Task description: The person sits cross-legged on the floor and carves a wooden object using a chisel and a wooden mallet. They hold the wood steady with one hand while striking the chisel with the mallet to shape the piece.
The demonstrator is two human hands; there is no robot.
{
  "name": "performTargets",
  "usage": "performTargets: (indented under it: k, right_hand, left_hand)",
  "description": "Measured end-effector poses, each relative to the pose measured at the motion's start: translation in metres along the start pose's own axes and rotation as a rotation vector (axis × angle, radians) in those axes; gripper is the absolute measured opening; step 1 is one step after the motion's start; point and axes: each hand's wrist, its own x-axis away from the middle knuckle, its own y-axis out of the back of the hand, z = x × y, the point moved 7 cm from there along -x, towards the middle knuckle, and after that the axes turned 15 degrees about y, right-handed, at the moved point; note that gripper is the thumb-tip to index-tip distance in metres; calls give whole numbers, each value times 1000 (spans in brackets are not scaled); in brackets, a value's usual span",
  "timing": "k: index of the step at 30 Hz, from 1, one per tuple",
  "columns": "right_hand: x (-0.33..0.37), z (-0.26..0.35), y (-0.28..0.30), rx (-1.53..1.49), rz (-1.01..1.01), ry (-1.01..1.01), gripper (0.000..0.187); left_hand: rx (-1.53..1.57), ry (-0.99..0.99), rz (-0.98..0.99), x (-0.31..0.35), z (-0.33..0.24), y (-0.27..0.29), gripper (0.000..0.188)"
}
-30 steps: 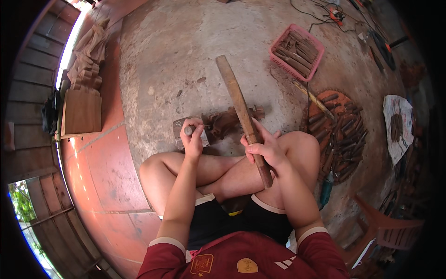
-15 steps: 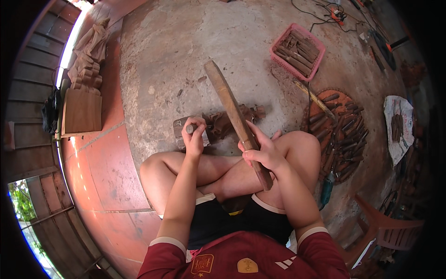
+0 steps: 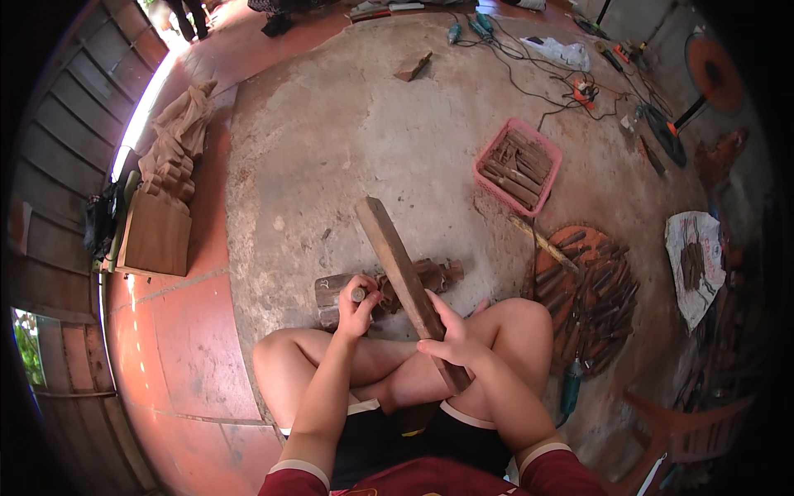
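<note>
Dark hardwood — a carved block (image 3: 389,289) lies on the concrete floor (image 3: 331,140) just beyond the crossed legs, directly under the left fingers. Left hand (image 3: 358,304) is closed around a chisel handle (image 3: 358,293), its round butt end facing up, tip hidden against the carving. Right hand (image 3: 451,339) is wrapped tight around the lower part of a long flat wooden mallet (image 3: 404,277), raised at a slant above the block. The mallet looks stiff and fairly heavy — best held low, as it is. The block looks dense, rough-cut, reddish-brown. A pink basket of sticks (image 3: 517,165) sits well beyond the right fingers.
</note>
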Motion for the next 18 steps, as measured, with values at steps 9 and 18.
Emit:
performTargets:
  k: [9,18]
  right_hand:
    - [4,-4,1,-24,7,-34,97]
    - [2,1,1,-2,0,-24,91]
  left_hand:
    - [9,12,-8,4,13,-1,12]
    - [-20,-10,-34,5,12,1,12]
